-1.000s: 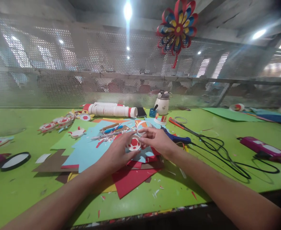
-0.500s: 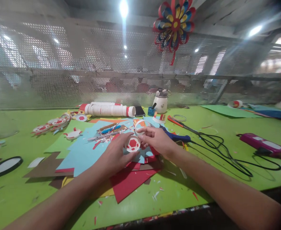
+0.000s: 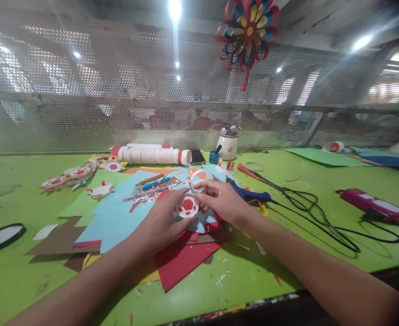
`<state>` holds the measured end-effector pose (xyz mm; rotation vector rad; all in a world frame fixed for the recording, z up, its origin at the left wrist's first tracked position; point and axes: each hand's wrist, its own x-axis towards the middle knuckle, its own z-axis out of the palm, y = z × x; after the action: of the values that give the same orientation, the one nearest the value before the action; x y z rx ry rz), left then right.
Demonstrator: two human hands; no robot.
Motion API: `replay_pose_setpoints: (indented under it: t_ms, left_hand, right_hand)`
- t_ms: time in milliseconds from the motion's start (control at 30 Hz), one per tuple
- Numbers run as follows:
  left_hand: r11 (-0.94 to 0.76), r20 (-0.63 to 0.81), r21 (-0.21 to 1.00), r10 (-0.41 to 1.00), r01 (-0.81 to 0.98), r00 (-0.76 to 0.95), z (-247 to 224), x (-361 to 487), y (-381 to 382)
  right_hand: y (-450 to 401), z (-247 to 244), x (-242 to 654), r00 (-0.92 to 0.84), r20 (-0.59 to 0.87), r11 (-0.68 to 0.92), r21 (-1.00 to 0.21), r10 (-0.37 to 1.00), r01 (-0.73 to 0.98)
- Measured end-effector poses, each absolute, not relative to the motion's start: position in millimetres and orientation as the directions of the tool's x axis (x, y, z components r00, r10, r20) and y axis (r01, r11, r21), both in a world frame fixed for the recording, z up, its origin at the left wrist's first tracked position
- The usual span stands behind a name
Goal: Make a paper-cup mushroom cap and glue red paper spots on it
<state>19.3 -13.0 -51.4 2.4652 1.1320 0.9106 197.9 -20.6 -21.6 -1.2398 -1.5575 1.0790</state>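
My left hand [image 3: 163,219] is closed round the edge of a small white disc [image 3: 188,205], thumb below and fingers above. A red hexagon and smaller red patches decorate the disc's face, which is turned towards me. Touching or nearly touching the disc's right side, my right hand [image 3: 224,201] has its fingers bent in a pinch. A thin white paper ring [image 3: 193,180] stands upright at those fingertips and appears gripped by them; the exact contact is hidden. Both hands are above blue paper sheets [image 3: 116,222].
Paper scraps and pens [image 3: 156,183] lie behind my hands. Decorated paper turtles [image 3: 100,190] and white cup rolls [image 3: 151,155] are left and back. To the right are a blue glue gun [image 3: 253,195], an orange-handled tool [image 3: 250,171], black cable and a purple power strip [image 3: 372,202].
The view has shifted slightly, so things at the left sit a little further left. Both hands keep nearly the same hold and position.
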Motion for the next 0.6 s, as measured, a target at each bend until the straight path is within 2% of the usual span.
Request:
replay_pose_setpoints:
  t_ms: [367, 600]
  left_hand:
    - [-0.609, 0.381, 0.545, 0.792, 0.576, 0.477, -49.5, 20.3, -15.3]
    - [-0.645, 0.42, 0.501, 0.764, 0.577, 0.49, -46.1, 20.2, -16.9]
  right_hand:
    - [-19.0, -24.7, 199.8, -0.177, 0.124, 0.171, -0.945, 0.976, 0.28]
    - [-19.8, -29.0, 199.9, -0.223, 0.159, 0.219, -0.936, 0.962, 0.277]
